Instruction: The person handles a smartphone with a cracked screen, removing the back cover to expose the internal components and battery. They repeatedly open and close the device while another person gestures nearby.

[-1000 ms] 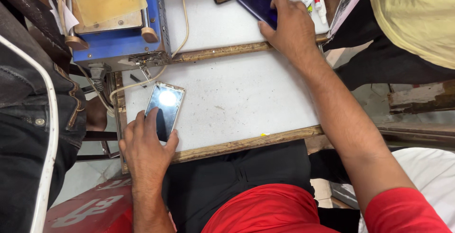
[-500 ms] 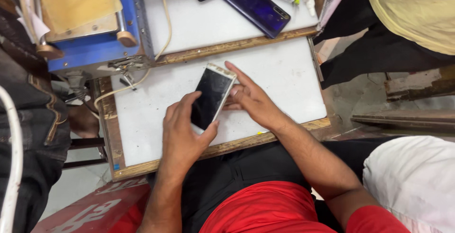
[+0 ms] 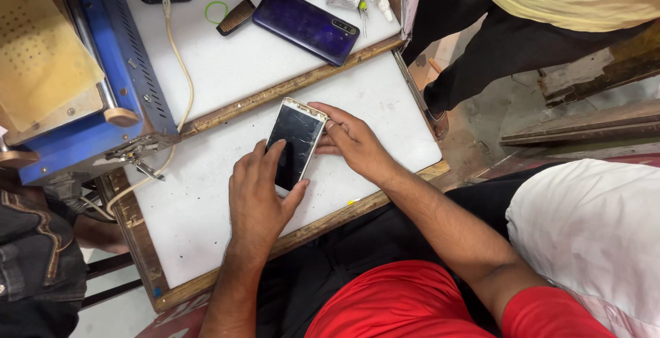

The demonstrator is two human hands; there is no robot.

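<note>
I noted white phone (image 3: 296, 144): glossy cracked glass, pale metallic rim | white board (image 3: 206, 200): matt, speckled, scuffed, rough worn wood edging | purple phone (image 3: 305, 24): shiny smooth back | blue machine (image 3: 103, 114): painted metal, topped by a matt tan perforated pad (image 3: 41, 56) | my shirt (image 3: 405, 303): red cloth

Upper garment: red, short-sleeved; the sleeve hem ends above the elbow on the right arm. Lower garment: black trousers. Both forearms are bare. Left hand (image 3: 258, 197) and right hand (image 3: 357, 142): no gloves, rings, or wristwear visible.
</note>
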